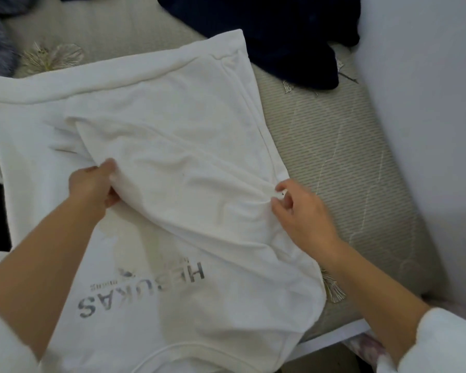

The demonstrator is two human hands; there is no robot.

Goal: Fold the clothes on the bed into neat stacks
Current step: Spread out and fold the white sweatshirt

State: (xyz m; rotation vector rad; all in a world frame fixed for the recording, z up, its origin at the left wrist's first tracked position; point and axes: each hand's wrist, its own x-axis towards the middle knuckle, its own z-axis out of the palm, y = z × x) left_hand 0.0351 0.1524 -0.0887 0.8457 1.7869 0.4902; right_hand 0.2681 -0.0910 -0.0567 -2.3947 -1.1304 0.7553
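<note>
Folding barely begun: the white printed T-shirt (172, 103) lies spread on the bed (334, 157), its turned-in flap clamped between left hand (92, 184) and right hand (304, 214), with the navy garment (267, 36) beyond both grips unfolded and no stack in view.

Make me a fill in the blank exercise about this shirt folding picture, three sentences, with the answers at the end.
1. The left hand and the right hand both pinch a fold of the ____ T-shirt.
2. Seen from the head camera, the T-shirt's printed lettering reads ____.
3. The garment lying farther off on the bed is much ____ than the T-shirt.

Missing words: white; upside down; darker.
</note>
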